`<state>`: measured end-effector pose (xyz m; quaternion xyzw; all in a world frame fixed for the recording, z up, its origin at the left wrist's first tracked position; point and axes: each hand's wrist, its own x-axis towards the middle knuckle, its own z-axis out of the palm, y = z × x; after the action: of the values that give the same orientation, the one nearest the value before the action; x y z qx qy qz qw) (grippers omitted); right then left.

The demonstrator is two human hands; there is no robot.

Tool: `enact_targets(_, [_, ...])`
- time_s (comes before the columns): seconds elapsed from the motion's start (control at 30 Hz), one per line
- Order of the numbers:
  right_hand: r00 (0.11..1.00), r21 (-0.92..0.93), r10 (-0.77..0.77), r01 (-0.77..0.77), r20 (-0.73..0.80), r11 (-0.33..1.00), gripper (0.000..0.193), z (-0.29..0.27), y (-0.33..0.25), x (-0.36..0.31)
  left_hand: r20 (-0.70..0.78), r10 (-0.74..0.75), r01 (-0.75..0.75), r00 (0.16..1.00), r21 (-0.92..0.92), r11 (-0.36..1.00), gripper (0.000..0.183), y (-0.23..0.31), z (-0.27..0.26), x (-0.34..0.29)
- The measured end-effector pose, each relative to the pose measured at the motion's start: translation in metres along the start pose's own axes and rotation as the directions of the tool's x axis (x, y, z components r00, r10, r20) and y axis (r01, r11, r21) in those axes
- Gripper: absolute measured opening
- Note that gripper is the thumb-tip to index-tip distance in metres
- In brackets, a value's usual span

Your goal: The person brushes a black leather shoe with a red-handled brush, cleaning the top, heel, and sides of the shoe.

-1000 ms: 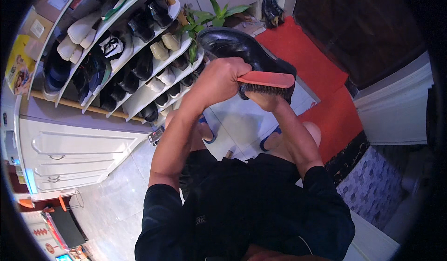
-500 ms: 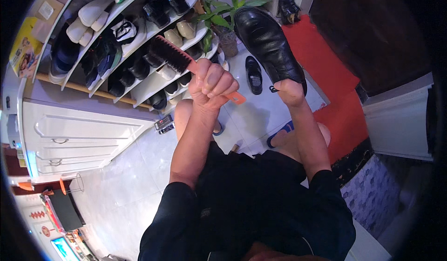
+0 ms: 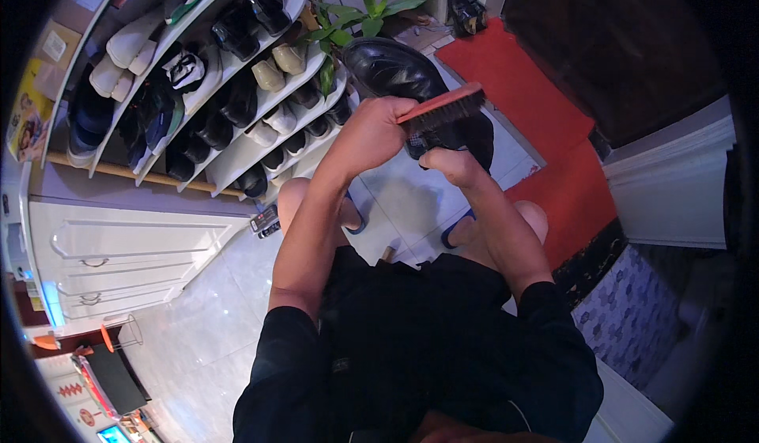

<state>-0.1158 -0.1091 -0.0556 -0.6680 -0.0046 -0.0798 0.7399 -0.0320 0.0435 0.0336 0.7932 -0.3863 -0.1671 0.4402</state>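
My left hand [image 3: 370, 136] is closed around the handle of a shoe brush [image 3: 444, 109], pinkish-red on the back with dark bristles. The bristles face down, over the black leather shoe [image 3: 395, 70] near its opening; whether they touch it I cannot tell. That shoe is held up with its toe pointing away and to the left. My right hand [image 3: 455, 164] grips it at the heel end, the thumb on top. The black shoe that stood on the floor is mostly hidden behind the held shoe and my hands.
At the left stands a rack [image 3: 229, 170] with several pairs of shoes, above a white cabinet [image 3: 142, 245]. A potted plant [image 3: 368, 20] is at the back, a red mat [image 3: 545, 103] at the right. Small boxes [image 3: 265, 220] lie by the rack; a small object [image 3: 387, 254] is between my feet.
My left hand has swung the brush from upper left to the right, over the shoe. The held shoe has shifted left and down. The view has turned slightly.
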Motion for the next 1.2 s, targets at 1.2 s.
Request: enact_targets(1.2, [0.99,0.872,-0.128,0.004,0.067,0.49,0.078,-0.029,-0.01,0.021,-0.174,0.542,0.054,0.822,-0.924,-0.378,0.024,-0.027,0.009,-0.03])
